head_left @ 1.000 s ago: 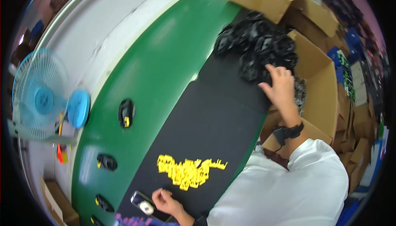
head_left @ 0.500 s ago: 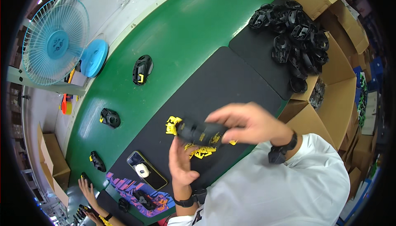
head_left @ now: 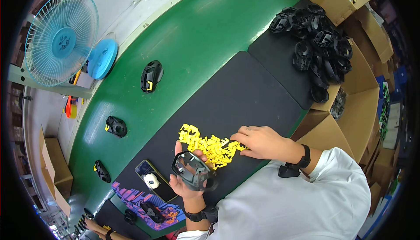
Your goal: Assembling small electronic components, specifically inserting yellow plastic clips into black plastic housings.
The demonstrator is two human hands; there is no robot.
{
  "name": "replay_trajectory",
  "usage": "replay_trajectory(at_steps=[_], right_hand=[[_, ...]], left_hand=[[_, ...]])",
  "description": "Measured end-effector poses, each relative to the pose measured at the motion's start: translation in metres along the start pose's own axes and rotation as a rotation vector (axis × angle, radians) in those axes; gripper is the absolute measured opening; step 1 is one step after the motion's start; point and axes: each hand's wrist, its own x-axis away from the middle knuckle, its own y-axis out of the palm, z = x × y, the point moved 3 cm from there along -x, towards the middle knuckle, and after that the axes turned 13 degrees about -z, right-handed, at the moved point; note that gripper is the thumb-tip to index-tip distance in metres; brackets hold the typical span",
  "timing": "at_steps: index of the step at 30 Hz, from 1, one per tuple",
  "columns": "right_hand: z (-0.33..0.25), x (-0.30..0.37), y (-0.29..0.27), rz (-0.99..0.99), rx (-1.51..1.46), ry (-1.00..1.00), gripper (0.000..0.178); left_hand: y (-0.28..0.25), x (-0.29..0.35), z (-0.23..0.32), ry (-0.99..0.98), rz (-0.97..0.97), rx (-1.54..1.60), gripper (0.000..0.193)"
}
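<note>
Right now the curved green conveyor belt [head_left: 205, 38] sweeps from the top centre down to the lower left of the frame, with the long black rubber mat [head_left: 245, 95] lying along its right edge. Upper left stands a pale blue wire-guard fan [head_left: 61, 43]. Upper right, a heap of black plastic shells [head_left: 319, 43] sits on the mat beside brown cardboard boxes [head_left: 363, 87]. Centre frame, low down, a scatter of small yellow plastic clips [head_left: 205, 143] rests on the mat. The right hand [head_left: 258, 141] lies at that pile's right edge, fingertips pressed down among the clips. Just below the pile, the left hand [head_left: 188, 181] cradles a black plastic housing [head_left: 191, 170], fingers curled round its rim.
</note>
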Motion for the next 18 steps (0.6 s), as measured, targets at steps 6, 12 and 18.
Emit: replay_trajectory(at_steps=[6,12,18], right_hand=[[0.012,-0.013,-0.006,0.017,-0.045,0.061,0.034],[-0.001,-0.01,-0.033,0.061,-0.723,0.0,0.022],[-0.003,-0.007,-0.048,0.261,-0.636,-0.279,0.011]], left_hand=[[-0.004,-0.001,0.002,-0.019,0.012,-0.075,0.092],[0.001,0.001,0.001,-0.105,0.004,-0.24,0.1],[0.018,-0.013,-0.005,-0.267,-0.163,-0.419,0.099]])
